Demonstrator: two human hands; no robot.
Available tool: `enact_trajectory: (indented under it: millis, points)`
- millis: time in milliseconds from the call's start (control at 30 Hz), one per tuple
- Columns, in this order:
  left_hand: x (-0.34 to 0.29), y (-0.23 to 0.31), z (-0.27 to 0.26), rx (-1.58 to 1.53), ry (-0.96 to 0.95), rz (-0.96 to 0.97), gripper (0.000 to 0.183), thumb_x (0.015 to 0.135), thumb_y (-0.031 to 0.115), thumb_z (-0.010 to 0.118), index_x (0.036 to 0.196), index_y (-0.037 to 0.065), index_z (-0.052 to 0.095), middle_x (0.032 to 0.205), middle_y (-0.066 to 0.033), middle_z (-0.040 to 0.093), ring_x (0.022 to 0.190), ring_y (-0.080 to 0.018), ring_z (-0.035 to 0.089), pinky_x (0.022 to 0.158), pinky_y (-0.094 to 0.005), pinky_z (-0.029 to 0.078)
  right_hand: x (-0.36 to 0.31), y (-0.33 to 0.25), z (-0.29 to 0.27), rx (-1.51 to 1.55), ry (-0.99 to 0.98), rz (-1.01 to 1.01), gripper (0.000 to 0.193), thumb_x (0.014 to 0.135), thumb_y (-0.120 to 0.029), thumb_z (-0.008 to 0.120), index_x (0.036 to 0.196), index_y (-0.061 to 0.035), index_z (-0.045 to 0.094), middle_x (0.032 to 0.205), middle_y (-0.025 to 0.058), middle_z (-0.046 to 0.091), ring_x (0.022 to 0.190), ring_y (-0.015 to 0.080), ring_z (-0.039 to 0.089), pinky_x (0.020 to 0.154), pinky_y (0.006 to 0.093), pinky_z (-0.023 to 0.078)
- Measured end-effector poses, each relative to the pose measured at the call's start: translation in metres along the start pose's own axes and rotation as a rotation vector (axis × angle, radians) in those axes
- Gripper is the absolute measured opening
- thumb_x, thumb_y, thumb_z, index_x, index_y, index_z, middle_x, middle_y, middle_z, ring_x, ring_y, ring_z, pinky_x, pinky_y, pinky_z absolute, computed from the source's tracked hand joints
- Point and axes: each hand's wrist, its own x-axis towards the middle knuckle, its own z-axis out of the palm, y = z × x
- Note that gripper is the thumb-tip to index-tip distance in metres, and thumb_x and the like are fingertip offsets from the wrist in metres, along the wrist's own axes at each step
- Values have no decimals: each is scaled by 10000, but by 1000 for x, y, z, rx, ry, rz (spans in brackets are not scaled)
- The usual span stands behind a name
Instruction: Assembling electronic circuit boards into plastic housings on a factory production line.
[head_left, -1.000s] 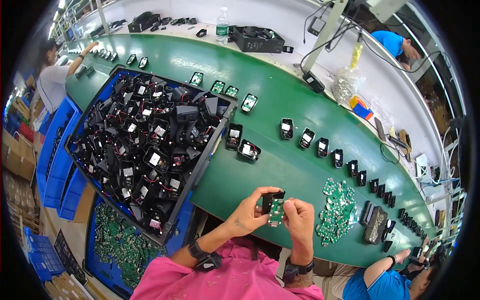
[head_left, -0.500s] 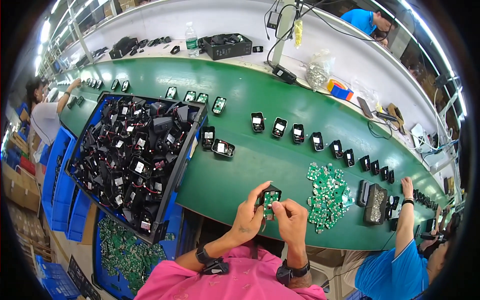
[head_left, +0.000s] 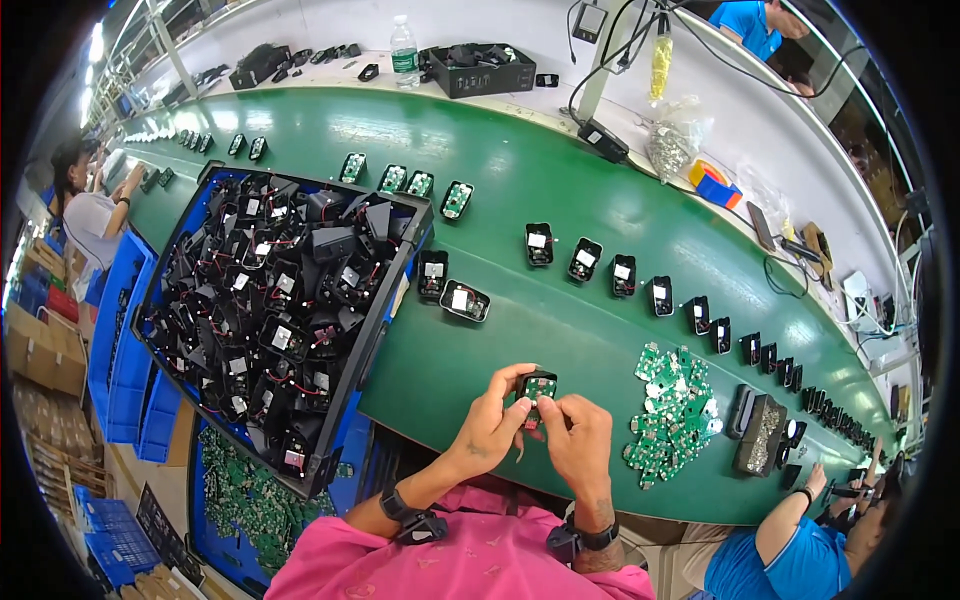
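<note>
Over the front edge of the green table, my left hand (head_left: pixel 487 430) is closed round a small black plastic casing (head_left: pixel 524 379). A green circuit board (head_left: pixel 541 387) lies in the mouth of that casing, its lower end toward me. My right hand (head_left: pixel 580 438) is closed, thumb and fingertips pressed at the board's lower right edge. Something small and red shows under my thumbs; its kind is not clear. To the right of my hands lies a loose pile of green circuit boards (head_left: pixel 672 415). Two black casings, one upright (head_left: pixel 433 275) and one on its side (head_left: pixel 465 300), are beyond my left hand.
A big tray (head_left: pixel 375 370) heaped with black casings stands at left, above a blue bin of circuit boards (head_left: pixel 260 500). A row of casings (head_left: pixel 584 260) curves along the green table (head_left: pixel 480 350). A box of small metal parts (head_left: pixel 762 435) and a co-worker (head_left: pixel 790 540) are at right.
The circuit board has moved up, farther into the casing, and my right thumb has slid to its lower edge. The right co-worker's arm has drawn back. The whole view has shifted slightly.
</note>
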Motion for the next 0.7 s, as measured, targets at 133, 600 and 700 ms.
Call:
enact_trajectory:
  millis: [133, 600, 700]
  points:
    - [8, 2, -3, 122, -56, -58, 429, 1008, 75, 459, 1417, -7, 360, 1211, -156, 597, 744, -134, 649, 574, -244, 534, 7, 14, -2, -7, -50, 20, 297, 916, -166, 685, 696, 14, 600, 626, 130, 559, 521, 289, 513, 507, 384, 391]
    - [40, -2, -18, -87, -187, -254, 475, 967, 31, 503, 1430, -1, 403, 1235, -147, 587, 915, -185, 666, 676, -302, 625, 15, 33, 6, 127, -119, 28, 448, 988, -144, 567, 1409, -4, 504, 841, 204, 679, 708, 322, 694, 654, 391, 531]
    - [45, -5, -25, -46, -229, -303, 439, 959, 34, 529, 1383, -20, 430, 1152, -162, 624, 889, -169, 663, 679, -296, 622, 20, 28, 2, 36, -152, 29, 459, 993, -146, 556, 1424, -6, 484, 845, 218, 671, 722, 351, 682, 669, 400, 526]
